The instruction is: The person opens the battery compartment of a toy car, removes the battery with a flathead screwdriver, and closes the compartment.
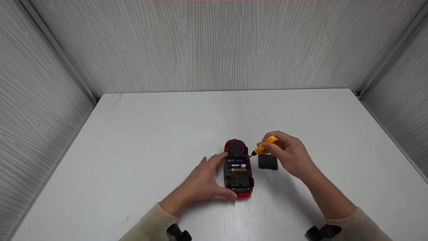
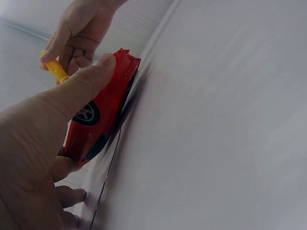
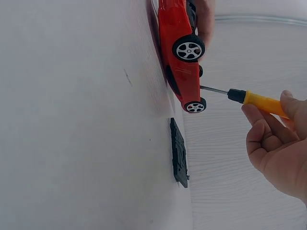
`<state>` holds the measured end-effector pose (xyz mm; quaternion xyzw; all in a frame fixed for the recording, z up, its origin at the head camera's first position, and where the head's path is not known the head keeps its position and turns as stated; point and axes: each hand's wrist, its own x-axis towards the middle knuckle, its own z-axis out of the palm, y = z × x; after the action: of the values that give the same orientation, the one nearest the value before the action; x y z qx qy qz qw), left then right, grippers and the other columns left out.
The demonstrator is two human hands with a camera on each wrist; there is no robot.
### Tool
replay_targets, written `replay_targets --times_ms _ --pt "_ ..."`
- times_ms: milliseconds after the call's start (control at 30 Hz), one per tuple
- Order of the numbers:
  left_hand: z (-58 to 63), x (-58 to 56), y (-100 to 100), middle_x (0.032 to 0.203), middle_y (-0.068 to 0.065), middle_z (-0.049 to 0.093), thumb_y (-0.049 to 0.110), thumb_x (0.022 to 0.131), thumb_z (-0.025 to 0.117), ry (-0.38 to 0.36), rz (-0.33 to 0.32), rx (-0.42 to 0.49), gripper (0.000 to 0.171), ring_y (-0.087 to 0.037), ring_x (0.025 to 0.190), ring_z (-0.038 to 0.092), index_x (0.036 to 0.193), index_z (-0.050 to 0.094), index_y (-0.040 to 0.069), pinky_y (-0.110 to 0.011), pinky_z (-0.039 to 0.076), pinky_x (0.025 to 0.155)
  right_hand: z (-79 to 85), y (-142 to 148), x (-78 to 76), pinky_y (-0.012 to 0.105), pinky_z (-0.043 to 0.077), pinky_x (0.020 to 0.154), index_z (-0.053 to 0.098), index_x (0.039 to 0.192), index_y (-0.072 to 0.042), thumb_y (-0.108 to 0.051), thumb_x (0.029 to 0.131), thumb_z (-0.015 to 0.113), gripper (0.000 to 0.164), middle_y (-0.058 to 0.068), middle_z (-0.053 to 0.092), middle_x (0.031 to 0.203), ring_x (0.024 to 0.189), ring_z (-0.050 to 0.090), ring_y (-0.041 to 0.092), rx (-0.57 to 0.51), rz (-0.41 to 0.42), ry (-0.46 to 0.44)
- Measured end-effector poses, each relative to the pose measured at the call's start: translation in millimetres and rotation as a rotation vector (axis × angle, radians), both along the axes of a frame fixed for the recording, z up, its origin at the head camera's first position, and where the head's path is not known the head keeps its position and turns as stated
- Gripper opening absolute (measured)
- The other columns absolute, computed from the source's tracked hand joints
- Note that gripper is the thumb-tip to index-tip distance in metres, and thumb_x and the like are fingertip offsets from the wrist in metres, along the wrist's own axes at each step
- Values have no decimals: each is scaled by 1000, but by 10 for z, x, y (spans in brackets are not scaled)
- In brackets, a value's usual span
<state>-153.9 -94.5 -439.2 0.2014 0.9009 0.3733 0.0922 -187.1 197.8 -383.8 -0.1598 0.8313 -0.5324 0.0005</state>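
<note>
A red toy car [image 1: 240,182] lies upside down on the white table, its dark underside facing up. Its battery compartment is uncovered, and several batteries [image 1: 237,165] sit side by side in it. My left hand [image 1: 202,182] grips the car from the left, thumb at the near end and a fingertip by the far side. Between thumb and fingers, my right hand [image 1: 294,157] pinches a yellow-handled screwdriver [image 3: 261,102]. Its metal shaft slants down to the car's underside, the tip at the right edge of the battery compartment. The tip itself is hidden behind the car's side in the right wrist view.
A black battery cover [image 1: 268,162] lies on the table [image 1: 167,134] just right of the car, under the right hand's fingers. Pale wood-grain panels [image 1: 214,47] stand at the back and on both sides.
</note>
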Motion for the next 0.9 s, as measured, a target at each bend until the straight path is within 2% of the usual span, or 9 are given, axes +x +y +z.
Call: replay_targets --times_ms 233,400,533,633,900 --pt "-6 -10 38 167 -2 42 62 62 98 0 -3 9 130 -18 155 35 167 34 20 -45 11 130 -5 86 6 37 61 86 71 116 -9 -23 106 68 17 6 79 112 98 77 26 -31 -5 -7" --pt "2 -9 25 166 -3 43 60 61 99 11 -3 14 130 -19 155 35 166 35 17 -43 11 130 -16 130 -12 35 61 85 69 116 -6 -22 106 68 19 8 79 114 100 76 34 -69 -24 -43" --pt "2 -3 9 165 -4 44 59 62 99 26 -5 19 129 -18 154 36 166 36 16 -42 12 130 -22 138 -29 34 61 87 67 118 -4 -23 107 67 22 10 79 114 100 75 34 -86 -32 -79" --pt "-1 4 -1 165 -5 44 59 61 99 34 -7 21 129 -19 154 36 165 36 15 -43 12 131 -36 155 -39 32 61 88 66 119 -3 -24 108 66 24 11 78 116 101 76 29 -102 -40 -105" --pt "14 9 -7 165 -7 44 60 61 99 46 -16 28 131 -20 155 35 165 36 13 -44 11 131 -67 202 -66 29 60 90 64 121 -2 -28 108 64 29 13 77 118 103 76 28 -135 -33 -134"
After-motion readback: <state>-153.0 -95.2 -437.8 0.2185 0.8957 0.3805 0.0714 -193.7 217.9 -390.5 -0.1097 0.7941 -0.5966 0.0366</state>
